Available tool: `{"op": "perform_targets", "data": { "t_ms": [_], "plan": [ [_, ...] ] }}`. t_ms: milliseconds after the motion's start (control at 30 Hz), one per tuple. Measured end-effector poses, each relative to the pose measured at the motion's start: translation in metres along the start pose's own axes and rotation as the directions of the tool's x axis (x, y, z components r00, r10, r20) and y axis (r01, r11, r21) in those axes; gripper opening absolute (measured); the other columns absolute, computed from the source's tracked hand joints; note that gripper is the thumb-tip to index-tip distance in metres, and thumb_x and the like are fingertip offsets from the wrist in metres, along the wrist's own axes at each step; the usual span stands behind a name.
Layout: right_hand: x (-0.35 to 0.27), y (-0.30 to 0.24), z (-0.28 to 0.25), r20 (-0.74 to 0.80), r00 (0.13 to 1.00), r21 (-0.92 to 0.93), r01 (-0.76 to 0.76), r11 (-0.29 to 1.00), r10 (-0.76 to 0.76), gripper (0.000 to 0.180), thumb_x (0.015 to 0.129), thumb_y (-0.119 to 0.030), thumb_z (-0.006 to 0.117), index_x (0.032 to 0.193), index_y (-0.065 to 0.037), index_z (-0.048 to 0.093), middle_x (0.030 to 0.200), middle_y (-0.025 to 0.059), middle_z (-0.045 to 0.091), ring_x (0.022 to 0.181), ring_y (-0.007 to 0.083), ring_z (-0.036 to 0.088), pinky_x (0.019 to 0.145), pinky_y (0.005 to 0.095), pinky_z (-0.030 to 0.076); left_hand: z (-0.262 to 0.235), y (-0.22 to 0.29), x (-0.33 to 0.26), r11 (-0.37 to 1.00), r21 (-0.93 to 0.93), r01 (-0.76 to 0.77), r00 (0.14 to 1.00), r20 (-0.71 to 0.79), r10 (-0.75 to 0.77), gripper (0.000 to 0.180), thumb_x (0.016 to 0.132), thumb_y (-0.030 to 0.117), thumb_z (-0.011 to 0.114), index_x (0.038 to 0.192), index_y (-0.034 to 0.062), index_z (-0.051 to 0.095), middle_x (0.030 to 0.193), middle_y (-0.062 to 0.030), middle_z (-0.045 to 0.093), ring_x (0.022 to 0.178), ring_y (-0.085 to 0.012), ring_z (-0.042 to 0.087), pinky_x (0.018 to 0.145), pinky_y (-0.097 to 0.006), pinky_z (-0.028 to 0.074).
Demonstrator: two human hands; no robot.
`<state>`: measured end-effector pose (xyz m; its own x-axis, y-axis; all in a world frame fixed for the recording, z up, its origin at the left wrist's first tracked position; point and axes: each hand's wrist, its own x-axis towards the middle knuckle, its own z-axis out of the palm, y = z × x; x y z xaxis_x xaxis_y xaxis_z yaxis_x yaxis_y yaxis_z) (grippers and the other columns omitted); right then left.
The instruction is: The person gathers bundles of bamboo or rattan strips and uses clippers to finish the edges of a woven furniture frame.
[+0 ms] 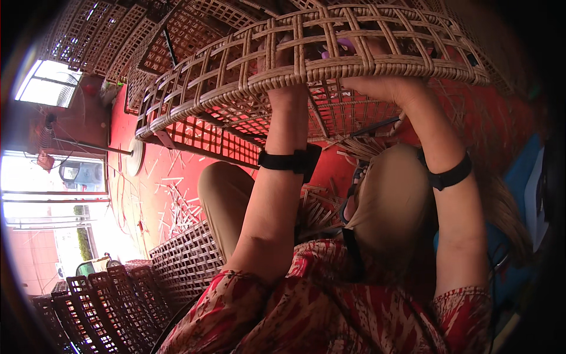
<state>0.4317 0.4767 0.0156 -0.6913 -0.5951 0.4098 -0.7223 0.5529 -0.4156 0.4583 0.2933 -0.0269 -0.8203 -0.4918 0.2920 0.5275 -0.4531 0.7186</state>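
A large woven wicker frame [253, 78] with a lattice of tan strands and a thick wrapped rim stands across the upper view in front of me. My left hand [284, 57] reaches up behind the rim, seen only in part through the lattice; its fingers are hidden. Farther right, my right hand [372, 87] passes under the rim and touches or nearly touches the weave. Its fingers are hidden too. A small purple thing [346, 45] shows through the gaps close to the right hand; its kind and whether it is held cannot be made out.
Brown lattice panels [183, 44] stack up at the far left. More dark woven pieces [106, 304] stand at the lower left, by windows. Cut strands [180, 206] litter the red floor [154, 162]. A round base [136, 157] with a pole stands left. Something blue [529, 168] lies at right.
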Motion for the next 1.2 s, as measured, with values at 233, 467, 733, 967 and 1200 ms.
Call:
{"op": "perform_targets", "data": {
  "t_ms": [233, 467, 733, 967, 1200],
  "plan": [
    [-0.003, -0.003, -0.002, 0.127, 0.985, 0.102, -0.131, 0.986, 0.118, 0.076, 0.072, -0.034, 0.072, 0.136, -0.011, 0.037, 0.132, 0.0151, 0.045, 0.121, 0.0286, 0.046, 0.099, 0.0394, 0.041, -0.037, -0.03, 0.021, 0.971, -0.215, 0.107, 0.988, 0.135, -0.079, 0.044, 0.091, 0.033, 0.052, 0.125, 0.0043, 0.049, 0.117, -0.0091, 0.055, 0.108, -0.0209, 0.055, 0.089, -0.038, 0.049],
    [0.006, 0.009, 0.005, 0.129, 0.987, 0.276, 0.062, 0.959, -0.101, 0.064, 0.08, -0.04, 0.066, 0.131, -0.009, 0.043, 0.13, 0.0133, 0.046, 0.12, 0.0266, 0.045, 0.101, 0.0394, 0.039, -0.018, -0.004, 0.01, 0.96, -0.268, 0.08, 0.997, 0.037, -0.073, 0.014, 0.083, 0.01, 0.061, 0.095, 0.0086, 0.053, 0.085, -0.0041, 0.059, 0.077, -0.0139, 0.06, 0.069, -0.029, 0.052],
    [0.009, 0.024, 0.021, -0.017, 0.975, 0.71, 0.166, 0.684, -0.22, 0.045, 0.082, -0.014, 0.068, 0.121, -0.004, 0.05, 0.106, 0.008, 0.059, 0.096, 0.0141, 0.054, 0.086, 0.0285, 0.048, -0.021, -0.006, 0.011, 0.952, -0.295, 0.08, 0.994, 0.101, -0.052, 0.015, 0.086, 0.013, 0.056, 0.1, 0.0079, 0.053, 0.086, -0.0028, 0.057, 0.079, -0.0123, 0.058, 0.073, -0.027, 0.049],
    [0.018, 0.026, 0.02, 0.201, 0.977, 0.87, -0.147, 0.471, -0.065, 0.044, 0.082, -0.027, 0.068, 0.116, -0.003, 0.054, 0.104, 0.0078, 0.06, 0.094, 0.0156, 0.054, 0.083, 0.0299, 0.047, -0.02, -0.002, 0.01, 0.937, -0.342, 0.072, 0.982, 0.188, -0.007, 0.021, 0.086, 0.014, 0.056, 0.105, 0.0056, 0.053, 0.092, -0.0044, 0.059, 0.085, -0.0134, 0.059, 0.076, -0.027, 0.049],
    [0.014, 0.023, 0.022, 0.225, 0.974, 0.82, -0.203, 0.535, 0.025, 0.051, 0.077, -0.036, 0.071, 0.114, -0.004, 0.055, 0.104, 0.0092, 0.061, 0.096, 0.0194, 0.057, 0.083, 0.0343, 0.047, -0.026, -0.004, 0.005, 0.921, -0.378, 0.095, 0.98, 0.198, -0.02, 0.027, 0.09, 0.031, 0.054, 0.105, 0.0082, 0.056, 0.095, -0.0029, 0.061, 0.087, -0.0195, 0.061, 0.077, -0.035, 0.053]
  ]
}}
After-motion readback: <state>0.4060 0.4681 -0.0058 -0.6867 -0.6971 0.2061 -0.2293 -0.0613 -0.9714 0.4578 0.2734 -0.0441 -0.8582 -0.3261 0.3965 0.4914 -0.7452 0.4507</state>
